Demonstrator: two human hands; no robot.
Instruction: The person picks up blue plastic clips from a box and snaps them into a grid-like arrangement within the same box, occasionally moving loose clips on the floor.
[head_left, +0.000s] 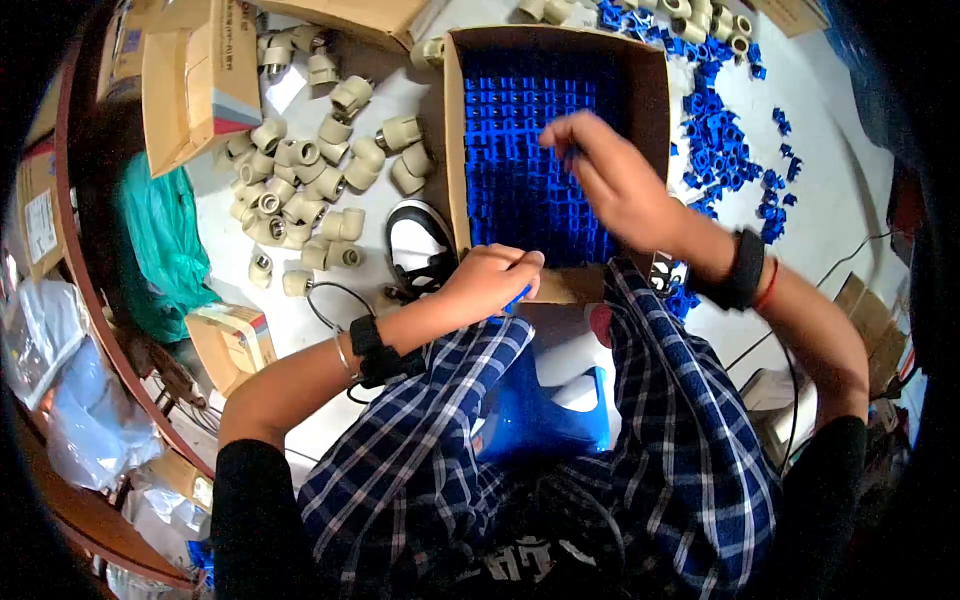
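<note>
Between my feet stands an open cardboard box [456, 150] holding rows of small blue plastic parts [500, 190]. My left hand [495, 283] is closed at the box's near edge, with a bit of a blue part [519, 297] showing under its fingers. Over the right half of the box is my right hand [610, 180], its fingers bent and slightly blurred; whether something small is between them cannot be made out.
Beige pipe fittings [300, 190] lie in a heap left of the box. Loose blue parts [715, 140] are scattered to its right. A green plastic bag [165, 250], a small carton [232, 345] and a blue stool [540, 400] are nearby.
</note>
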